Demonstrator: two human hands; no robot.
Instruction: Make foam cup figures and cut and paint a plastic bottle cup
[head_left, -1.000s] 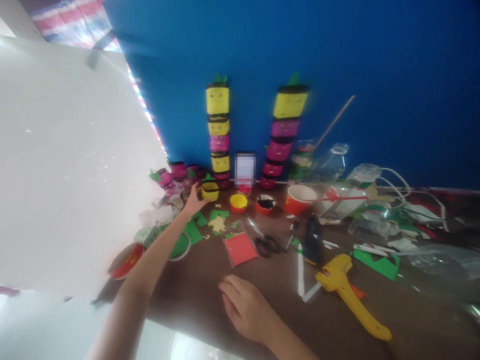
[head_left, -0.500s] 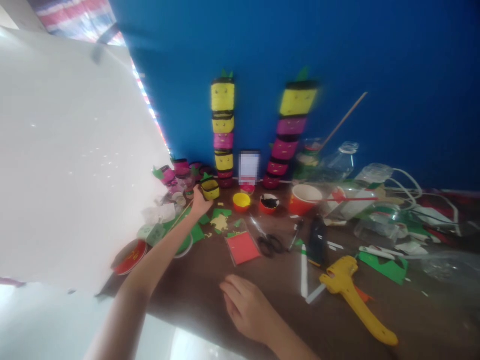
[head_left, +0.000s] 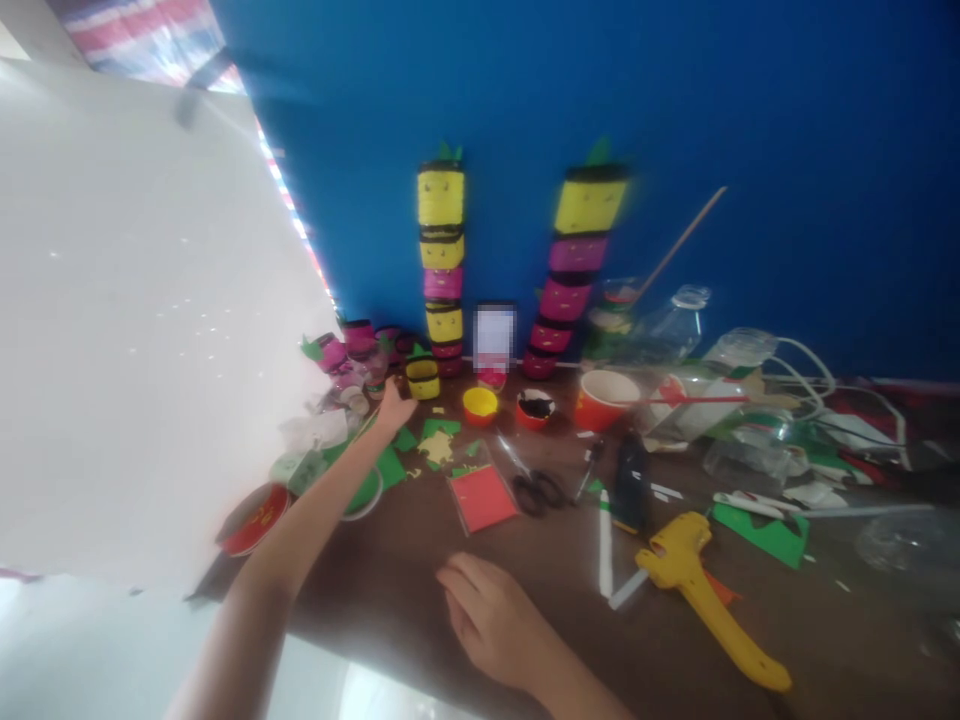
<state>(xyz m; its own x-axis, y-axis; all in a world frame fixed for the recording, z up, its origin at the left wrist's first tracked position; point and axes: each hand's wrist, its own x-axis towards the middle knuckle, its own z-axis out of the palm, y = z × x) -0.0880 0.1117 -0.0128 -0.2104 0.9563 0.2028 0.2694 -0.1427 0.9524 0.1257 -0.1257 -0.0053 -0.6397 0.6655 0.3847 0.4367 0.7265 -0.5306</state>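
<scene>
My left hand (head_left: 395,408) reaches to the back left of the table, beside a yellow cup with black bands and a green leaf top (head_left: 422,378). A small gap shows between the fingers and the cup; the hand looks open, holding nothing visible. My right hand (head_left: 484,610) rests near the table's front edge with its fingers curled together, and whatever may be inside is hidden. A red square sheet (head_left: 484,497) lies just beyond it, with black-handled scissors (head_left: 538,490) alongside.
Two tall stacks of yellow and pink cups (head_left: 442,250) (head_left: 568,270) stand at the blue wall. A yellow glue gun (head_left: 709,595) lies front right. Clear bottles and cables crowd the back right. Pink cups (head_left: 358,340) and a red bowl (head_left: 255,518) are at left.
My left hand has let go of the yellow cup and drawn slightly back to the left. The cup stands upright on the table. My right hand has hardly moved.
</scene>
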